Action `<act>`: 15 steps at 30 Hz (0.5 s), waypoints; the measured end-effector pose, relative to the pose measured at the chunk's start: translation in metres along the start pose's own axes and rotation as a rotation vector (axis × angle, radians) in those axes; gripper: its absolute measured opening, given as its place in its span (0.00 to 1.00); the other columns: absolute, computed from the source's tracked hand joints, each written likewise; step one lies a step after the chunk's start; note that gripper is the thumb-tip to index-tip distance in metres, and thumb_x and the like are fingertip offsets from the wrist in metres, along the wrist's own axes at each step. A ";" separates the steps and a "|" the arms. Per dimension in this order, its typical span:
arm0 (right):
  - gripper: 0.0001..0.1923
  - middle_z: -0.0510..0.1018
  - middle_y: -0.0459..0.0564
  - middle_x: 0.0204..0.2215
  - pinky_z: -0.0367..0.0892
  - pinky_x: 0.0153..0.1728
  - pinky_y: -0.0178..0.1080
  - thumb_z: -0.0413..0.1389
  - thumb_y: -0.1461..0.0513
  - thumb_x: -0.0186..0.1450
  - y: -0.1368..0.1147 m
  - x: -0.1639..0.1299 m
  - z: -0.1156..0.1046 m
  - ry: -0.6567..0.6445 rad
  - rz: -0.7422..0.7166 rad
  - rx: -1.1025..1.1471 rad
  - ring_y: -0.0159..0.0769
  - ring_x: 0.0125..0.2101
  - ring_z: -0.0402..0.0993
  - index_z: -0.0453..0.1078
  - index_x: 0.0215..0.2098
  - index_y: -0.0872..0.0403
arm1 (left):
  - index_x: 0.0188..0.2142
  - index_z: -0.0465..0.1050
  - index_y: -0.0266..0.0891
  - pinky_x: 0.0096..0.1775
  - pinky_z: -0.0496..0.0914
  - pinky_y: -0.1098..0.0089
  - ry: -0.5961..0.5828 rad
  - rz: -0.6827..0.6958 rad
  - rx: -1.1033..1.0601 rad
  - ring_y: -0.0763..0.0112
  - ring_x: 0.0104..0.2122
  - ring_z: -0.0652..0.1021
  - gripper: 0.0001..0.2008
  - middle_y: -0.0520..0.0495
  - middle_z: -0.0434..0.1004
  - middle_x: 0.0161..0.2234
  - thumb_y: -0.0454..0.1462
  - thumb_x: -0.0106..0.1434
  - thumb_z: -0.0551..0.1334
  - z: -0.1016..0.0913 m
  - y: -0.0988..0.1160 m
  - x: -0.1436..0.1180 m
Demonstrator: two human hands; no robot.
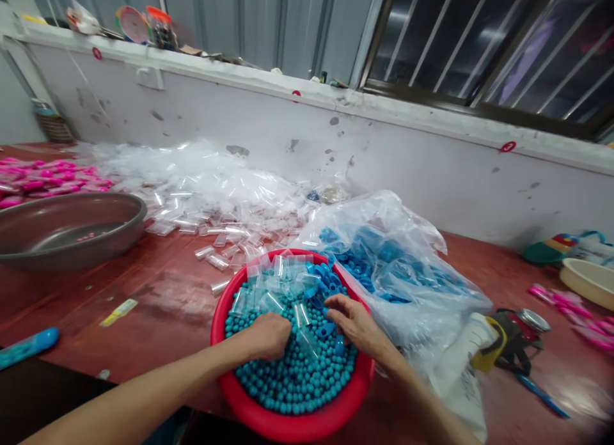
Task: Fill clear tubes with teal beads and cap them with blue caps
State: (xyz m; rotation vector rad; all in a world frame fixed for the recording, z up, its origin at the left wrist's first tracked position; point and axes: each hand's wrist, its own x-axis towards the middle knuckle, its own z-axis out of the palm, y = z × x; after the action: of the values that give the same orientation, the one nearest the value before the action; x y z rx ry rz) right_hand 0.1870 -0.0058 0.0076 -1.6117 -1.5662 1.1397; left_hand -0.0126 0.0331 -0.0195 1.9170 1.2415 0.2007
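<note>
A red basin (225, 317) near the table's front edge holds many teal balls (292, 374), several clear plastic tubes (268, 291) and blue caps (326, 280). My left hand (268, 335) rests curled on the balls in the middle of the basin; what is inside its fingers is hidden. My right hand (352, 322) lies just to the right, fingers bent over the balls and touching a blue cap and a clear tube (302, 316). Whether it grips either I cannot tell.
A clear bag of blue caps (384, 266) lies right of the basin. Loose clear tubes and plastic bags (211, 195) pile behind it. A grey metal bowl (67, 231) and pink items (38, 179) sit left. A cream dish (588, 280) sits right.
</note>
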 end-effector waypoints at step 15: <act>0.11 0.72 0.48 0.35 0.59 0.35 0.36 0.46 0.66 0.61 0.015 -0.009 -0.004 -0.031 -0.262 -0.932 0.37 0.37 0.66 0.69 0.36 0.50 | 0.34 0.66 0.37 0.25 0.62 0.76 -0.273 -0.121 -0.941 0.77 0.23 0.70 0.15 0.54 0.68 0.23 0.43 0.47 0.63 -0.003 0.011 0.015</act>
State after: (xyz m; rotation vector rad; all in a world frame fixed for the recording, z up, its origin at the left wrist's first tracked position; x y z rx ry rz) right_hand 0.1977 -0.0159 -0.0024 -1.8197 -2.4392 0.2646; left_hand 0.0010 0.0450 -0.0141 1.0100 0.8418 0.3664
